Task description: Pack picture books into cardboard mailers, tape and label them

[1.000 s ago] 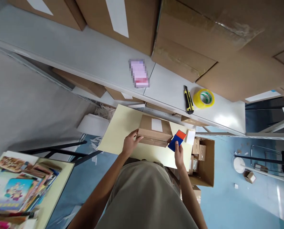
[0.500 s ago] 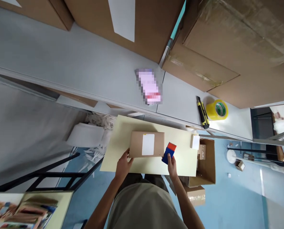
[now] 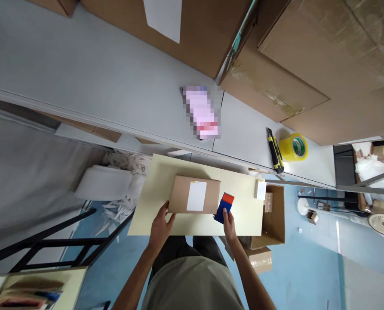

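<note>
A closed brown cardboard box [image 3: 179, 194] with a white label lies on the pale yellow table [image 3: 243, 221]. At its near left corner my left hand [image 3: 160, 226] grips the edge, thumb on the near side and fingers along the left side. My right hand [image 3: 229, 224] is closed around a small flat blue case with a red-orange end [image 3: 223, 208], held just off the box's near right corner. What kind of item it is, I cannot tell. Part of it is hidden behind my fingers.
On the grey shelf beyond are a blurred phone [image 3: 201, 113], a yellow-black box cutter [image 3: 274, 150] and a yellow tape roll [image 3: 293, 147]. Large cartons [image 3: 198, 38] stand behind. A small white box [image 3: 260, 189] sits at the table's right end, beside an open carton [image 3: 277, 215].
The view has shifted slightly, so the table and hands appear a little further left. Both hands keep their holds on the box and the blue-and-red case.
</note>
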Motion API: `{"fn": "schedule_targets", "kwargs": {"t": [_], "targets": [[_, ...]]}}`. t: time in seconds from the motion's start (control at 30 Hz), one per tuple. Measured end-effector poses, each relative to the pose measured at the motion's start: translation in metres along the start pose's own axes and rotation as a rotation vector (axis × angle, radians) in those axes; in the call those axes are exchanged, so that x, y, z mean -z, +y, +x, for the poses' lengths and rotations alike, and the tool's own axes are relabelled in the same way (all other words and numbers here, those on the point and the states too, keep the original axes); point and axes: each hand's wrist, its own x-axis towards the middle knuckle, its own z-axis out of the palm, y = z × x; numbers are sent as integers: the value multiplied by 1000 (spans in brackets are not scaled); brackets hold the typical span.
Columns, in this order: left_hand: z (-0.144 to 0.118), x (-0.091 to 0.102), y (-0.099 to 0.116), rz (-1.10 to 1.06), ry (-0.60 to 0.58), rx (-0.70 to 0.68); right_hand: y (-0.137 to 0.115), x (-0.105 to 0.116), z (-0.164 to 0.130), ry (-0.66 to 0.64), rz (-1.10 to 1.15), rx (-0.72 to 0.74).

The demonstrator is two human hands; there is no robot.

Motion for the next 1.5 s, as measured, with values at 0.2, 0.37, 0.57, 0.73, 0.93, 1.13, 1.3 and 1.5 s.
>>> {"fn": "schedule_targets", "kwargs": {"t": [0.2,0.37,0.57,0.73,0.93,1.13,1.3,1.5], "targets": [[-34,-24,-24,1,47,143,21,23,4,14,-127,103],[-70,-55,-6,-26,-103,112,39,64,-5,-86,-247,57],[-106,-111,61,-50,-146,-29,49,120,-6,-402,-740,138],[-126,-153,103,-90,-105,-241,56,156,8,-606,-1108,352],[-148,-169,121,3,-86,-362,75,194,25,-683,-1166,626],[-174,-172,119,118,2,-409,98,215,39,-691,-1019,930],[-195,-179,118,109,115,-445,95,218,35,-719,-989,998],[-212,-179,113,120,144,-444,85,218,25,-772,-1023,1008]]}}
